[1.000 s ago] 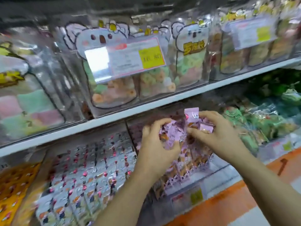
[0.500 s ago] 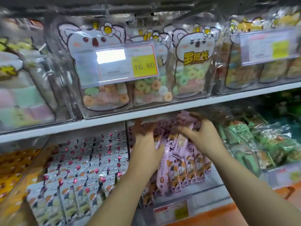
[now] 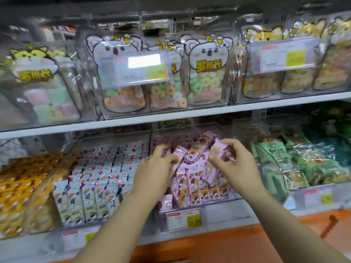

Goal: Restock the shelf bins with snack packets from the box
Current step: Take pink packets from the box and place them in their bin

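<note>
Packets in yellow wrappers (image 3: 17, 183) fill the far-left bin of the lower shelf. Just beside them, white packets (image 3: 95, 183) stand in tidy rows in a clear bin. The left hand (image 3: 153, 171) reaches into the middle bin (image 3: 222, 204), fingers bent down among the pink snack packets (image 3: 191, 185) heaped and leaning there. Blur hides whether they grip one, so I cannot tell. A price label (image 3: 183, 219) hangs on the front of this bin. The right hand (image 3: 233, 166) pinches a single pink packet (image 3: 216, 150) between thumb and fingertips, holding it tilted above the right side of the pile. Green packets (image 3: 284, 158) crowd the next bin to the right.
</note>
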Available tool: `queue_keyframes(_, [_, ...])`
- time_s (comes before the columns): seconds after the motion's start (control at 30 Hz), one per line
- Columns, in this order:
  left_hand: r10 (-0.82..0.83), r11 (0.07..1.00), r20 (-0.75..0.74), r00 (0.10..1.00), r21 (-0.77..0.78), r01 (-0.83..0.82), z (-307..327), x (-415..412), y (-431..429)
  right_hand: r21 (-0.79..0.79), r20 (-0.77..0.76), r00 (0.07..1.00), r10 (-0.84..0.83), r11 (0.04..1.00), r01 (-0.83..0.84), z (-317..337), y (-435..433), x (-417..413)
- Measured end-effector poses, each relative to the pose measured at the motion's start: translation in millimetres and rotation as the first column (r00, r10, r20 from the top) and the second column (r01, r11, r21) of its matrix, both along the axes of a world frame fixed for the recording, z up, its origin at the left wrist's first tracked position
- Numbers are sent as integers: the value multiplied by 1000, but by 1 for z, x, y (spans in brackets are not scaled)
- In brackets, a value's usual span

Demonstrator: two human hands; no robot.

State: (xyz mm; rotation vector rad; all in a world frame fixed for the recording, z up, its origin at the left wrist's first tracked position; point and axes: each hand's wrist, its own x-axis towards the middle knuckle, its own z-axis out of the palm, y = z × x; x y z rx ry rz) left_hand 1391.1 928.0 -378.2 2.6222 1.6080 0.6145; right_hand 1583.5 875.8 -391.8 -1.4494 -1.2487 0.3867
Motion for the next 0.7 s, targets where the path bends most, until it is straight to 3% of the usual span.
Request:
queue_keyframes(0.23, [-74,997,40,996,2,74,-3,-21,-17,-106,100,986,130,987,-120,-10,-13,-9])
queue_keyframes(0.4, [-174,970,-131,976,-196,147,7,-40,-24,-169,317,939,133,982,-82,-7,-7,-21])
queue_keyframes(0.5, [-176,968,-194,965,-214,133,7,-43,-23,-284,447,882,147,959,-16,-9,-1,-23])
queue_keyframes(0.7, [-45,997,-264,963,-79,25,-3,-35,-10,-371,389,898,204,927,-50,-20,10,-17])
